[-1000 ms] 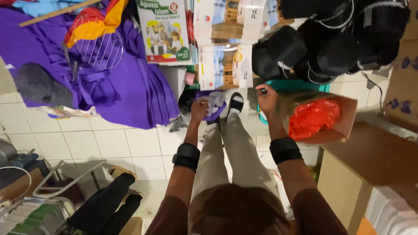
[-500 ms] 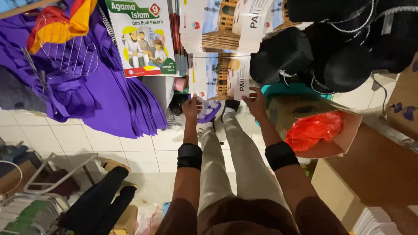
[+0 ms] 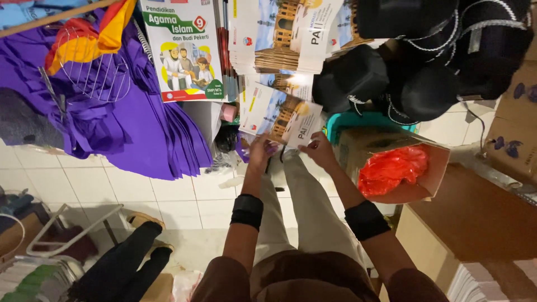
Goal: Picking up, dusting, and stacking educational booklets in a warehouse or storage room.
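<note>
Both of my hands reach forward over my beige trousers to a thin book (image 3: 282,116) whose cover shows a brown building on blue. My left hand (image 3: 258,152) grips its lower left edge, with a bit of purple material (image 3: 241,151) just beside the fingers. On the book's lower right corner sits my right hand (image 3: 318,149). Both wrists wear black bands. Behind the book is a stack of matching books (image 3: 279,39).
A green and white schoolbook (image 3: 182,50) stands left of the stack, beside purple cloth (image 3: 140,128) and a wire rack (image 3: 95,72). Black caps (image 3: 425,61) hang at right over an open carton with a red bag (image 3: 391,168). Another person's black-clad legs (image 3: 123,263) lie lower left.
My hands have risen from near my shoes to the book and taken hold of it. The view has moved closer to the shelves.
</note>
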